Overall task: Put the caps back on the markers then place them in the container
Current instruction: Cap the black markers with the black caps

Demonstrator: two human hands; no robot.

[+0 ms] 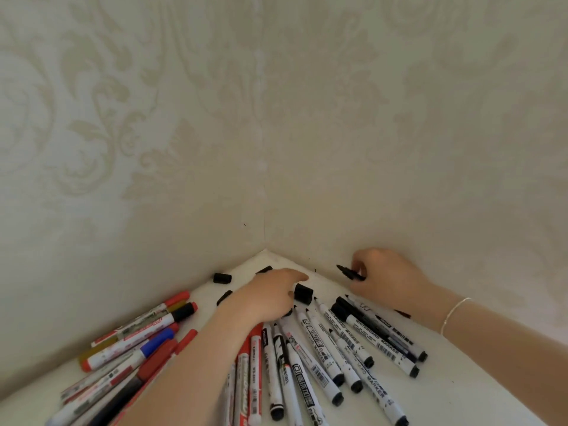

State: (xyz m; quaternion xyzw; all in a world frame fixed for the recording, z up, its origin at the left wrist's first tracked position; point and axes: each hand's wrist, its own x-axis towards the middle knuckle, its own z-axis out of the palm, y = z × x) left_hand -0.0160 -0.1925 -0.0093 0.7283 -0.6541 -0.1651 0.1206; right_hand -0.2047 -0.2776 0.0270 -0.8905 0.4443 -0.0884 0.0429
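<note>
A: How far along is this?

B: Barely begun, I'd judge. The white table [461, 392] runs into a wall corner, and no container shows anywhere in view. A fan of uncapped black markers [325, 348] lies mid-table; a capped pile of red, blue and black ones [132, 342] sits toward the left edge.

A: And the hands?

B: The right hand [387, 278], near the right wall, is closed around an uncapped black marker [349, 272], tip pointing left. The left hand [270, 295] reaches into the corner, fingers on a loose black cap [303, 293], not yet clearly gripping it. Other caps [222, 278] lie scattered nearby
</note>
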